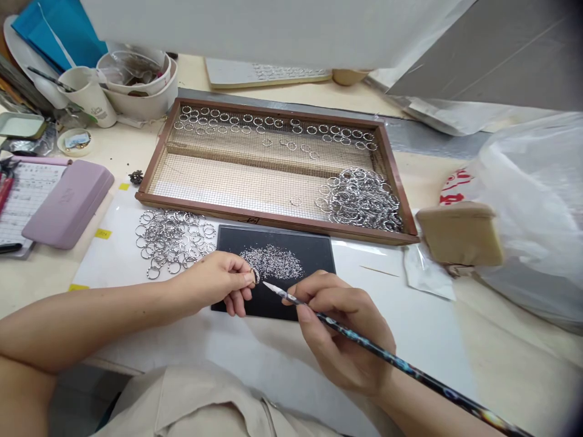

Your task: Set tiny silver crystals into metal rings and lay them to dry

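Note:
My left hand (230,280) pinches a silver ring (255,276) between thumb and fingers over the black mat (314,249). In my right hand (348,328) is a long patterned picker pen (373,348), held like a pencil. Its white pointed tip is close to the ring; whether they touch I cannot tell. Tiny glittering stones (273,262) lie spread on the mat just beyond both hands. Left of the mat is a loose pile of silver rings (170,240) on the white sheet (136,321).
Behind the mat stands a wooden-framed mesh tray (228,182) with rows of rings and a heaped ring pile (359,200). A purple case (68,203), cup (88,97) and tubs are at left. A tan block (460,233), plastic bag (532,212) and thin stick (379,271) lie right.

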Demonstrator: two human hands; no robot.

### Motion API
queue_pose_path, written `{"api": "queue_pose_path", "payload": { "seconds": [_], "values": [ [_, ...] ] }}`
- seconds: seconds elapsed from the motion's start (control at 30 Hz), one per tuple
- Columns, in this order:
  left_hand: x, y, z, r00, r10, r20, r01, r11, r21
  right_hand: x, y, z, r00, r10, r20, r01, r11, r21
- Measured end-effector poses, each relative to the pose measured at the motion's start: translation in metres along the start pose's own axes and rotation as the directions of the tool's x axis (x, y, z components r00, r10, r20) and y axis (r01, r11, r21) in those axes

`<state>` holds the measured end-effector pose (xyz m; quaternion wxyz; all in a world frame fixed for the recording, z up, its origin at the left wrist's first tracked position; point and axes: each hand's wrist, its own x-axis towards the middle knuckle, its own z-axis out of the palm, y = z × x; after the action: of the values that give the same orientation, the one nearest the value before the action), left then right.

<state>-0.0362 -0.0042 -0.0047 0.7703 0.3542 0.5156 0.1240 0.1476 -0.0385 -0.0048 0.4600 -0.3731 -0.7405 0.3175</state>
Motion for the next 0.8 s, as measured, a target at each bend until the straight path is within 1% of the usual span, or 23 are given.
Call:
{"api": "queue_pose_path", "payload": {
  "seconds": [0.07, 0.13, 0.23, 0.33, 0.43, 0.8],
  "values": [
    [-0.001, 0.001, -0.001, 1.000, 0.001, 0.012, -0.001, 1.000, -0.008, 0.000, 0.002, 0.001, 0.996, 0.076, -0.040, -0.075, 0.997, 0.020],
    [-0.002, 0.002, -0.002, 1.000, 0.002, 0.021, -0.002, 1.000, -0.022, -0.001, 0.007, 0.002, 0.983, 0.178, -0.053, -0.177, 0.984, 0.029],
    [-0.002, 0.005, -0.003, 1.000, -0.004, 0.020, 0.005, 0.999, -0.048, -0.004, 0.016, 0.004, 0.947, 0.320, -0.013, -0.320, 0.947, -0.010],
    [-0.002, 0.007, -0.003, 1.000, -0.018, 0.023, 0.019, 0.997, -0.074, -0.007, 0.021, 0.005, 0.920, 0.392, 0.024, -0.390, 0.919, -0.052],
    [-0.002, 0.008, -0.003, 0.999, -0.025, 0.029, 0.028, 0.995, -0.092, -0.007, 0.023, 0.005, 0.917, 0.397, 0.038, -0.394, 0.917, -0.060],
    [-0.002, 0.007, -0.003, 0.999, -0.028, 0.031, 0.030, 0.995, -0.093, -0.005, 0.020, 0.007, 0.936, 0.346, 0.058, -0.340, 0.936, -0.091]
  ]
}}
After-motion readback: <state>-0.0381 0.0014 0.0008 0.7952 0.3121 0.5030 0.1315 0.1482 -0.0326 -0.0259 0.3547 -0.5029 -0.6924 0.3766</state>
